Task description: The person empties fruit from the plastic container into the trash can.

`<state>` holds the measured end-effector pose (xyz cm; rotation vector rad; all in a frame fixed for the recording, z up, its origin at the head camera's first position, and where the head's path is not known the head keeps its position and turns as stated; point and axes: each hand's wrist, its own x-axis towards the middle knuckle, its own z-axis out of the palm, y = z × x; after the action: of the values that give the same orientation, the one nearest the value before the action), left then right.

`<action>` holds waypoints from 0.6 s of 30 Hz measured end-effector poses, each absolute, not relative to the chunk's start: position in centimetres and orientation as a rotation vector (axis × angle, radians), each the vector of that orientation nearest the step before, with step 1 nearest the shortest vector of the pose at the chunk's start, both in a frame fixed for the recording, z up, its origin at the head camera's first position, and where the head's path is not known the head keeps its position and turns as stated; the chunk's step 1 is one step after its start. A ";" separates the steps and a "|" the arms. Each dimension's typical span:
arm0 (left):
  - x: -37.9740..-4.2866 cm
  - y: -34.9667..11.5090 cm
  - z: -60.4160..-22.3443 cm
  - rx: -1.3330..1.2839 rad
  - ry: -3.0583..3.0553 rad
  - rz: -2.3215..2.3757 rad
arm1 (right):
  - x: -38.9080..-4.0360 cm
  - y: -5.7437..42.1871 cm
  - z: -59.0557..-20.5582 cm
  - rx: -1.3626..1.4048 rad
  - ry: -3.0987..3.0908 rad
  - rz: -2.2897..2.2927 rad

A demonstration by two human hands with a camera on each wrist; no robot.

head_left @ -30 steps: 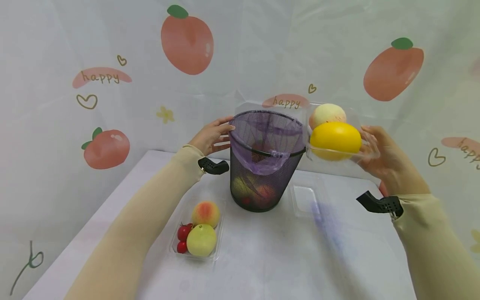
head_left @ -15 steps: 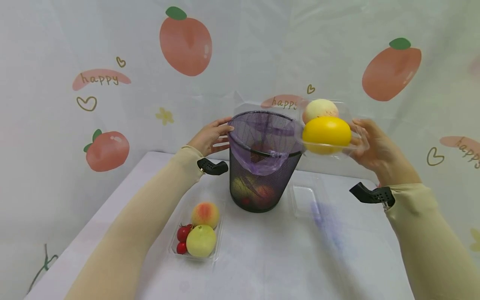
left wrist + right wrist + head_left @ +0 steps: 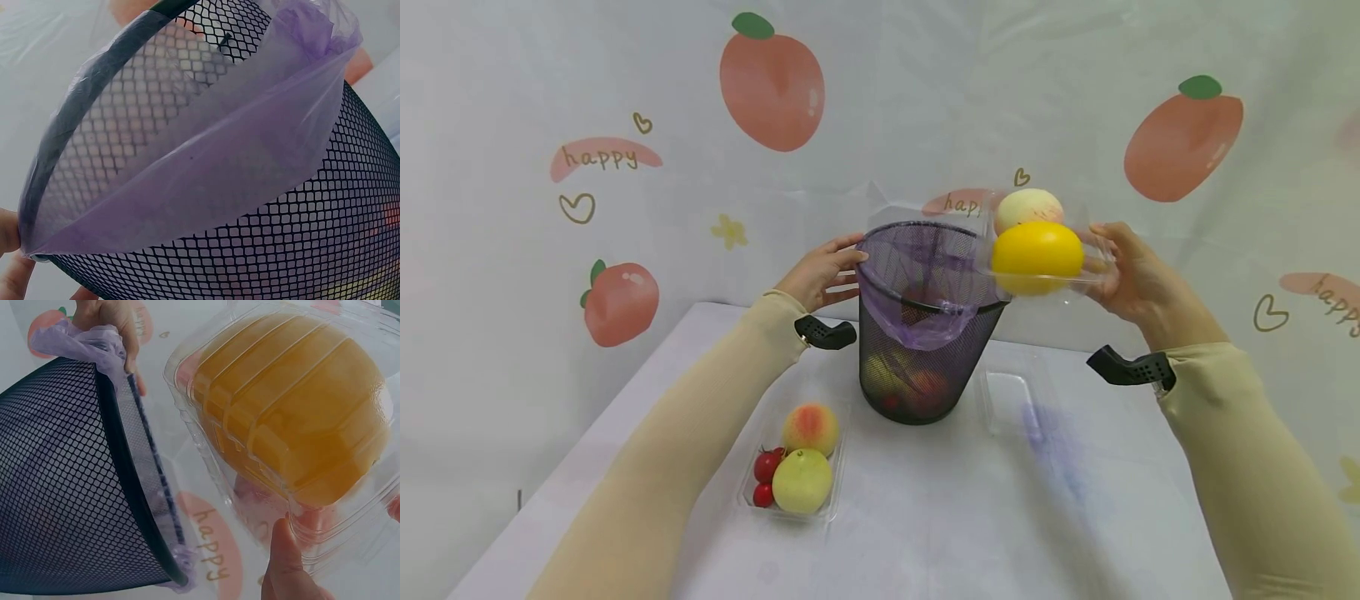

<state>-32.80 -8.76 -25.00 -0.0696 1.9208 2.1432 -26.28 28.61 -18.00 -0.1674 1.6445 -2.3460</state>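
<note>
A black mesh bin [image 3: 973,354], lined with a purple plastic bag [image 3: 925,333], stands on the table; several fruits [image 3: 928,387] show through its lower mesh. My left hand [image 3: 823,271] grips the bin's rim from the left, thumb and fingers at the edge. At the right of the bin's mouth, my right hand [image 3: 1131,279] holds up a clear plastic box [image 3: 200,434]. In it are a large yellow oval fruit [image 3: 1039,252] and a pale peach [image 3: 1028,204]. The box overlaps the bin's right rim in the head view, while the right wrist view shows a gap between them.
A second clear box [image 3: 837,492] sits front left on the table, holding a peach [image 3: 811,428], a yellow-green round fruit [image 3: 802,482] and small red tomatoes [image 3: 766,467]. Behind and right of the bin lies another clear plastic tray [image 3: 1011,400]. A printed cloth [image 3: 880,100] hangs behind the table.
My right hand has moved left and slightly up with the box of fruit, bringing it closer to the bin's mouth. The left hand and the bin have stayed put.
</note>
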 end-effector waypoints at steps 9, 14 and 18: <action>-32.7 -8.8 -24.9 -0.075 1.924 2.142 | -27.1 28.1 -17.2 -0.025 1.727 -2.333; -32.7 -8.8 -24.9 -0.067 1.927 2.137 | -27.6 27.7 -16.9 0.031 1.717 -2.348; -32.7 -8.8 -24.9 -0.063 1.929 2.132 | -27.8 27.3 -16.7 0.052 1.708 -2.373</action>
<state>-32.68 -8.77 -24.89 -0.0634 1.9286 2.1317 -27.81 27.35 -16.70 0.0516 1.7085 -2.3733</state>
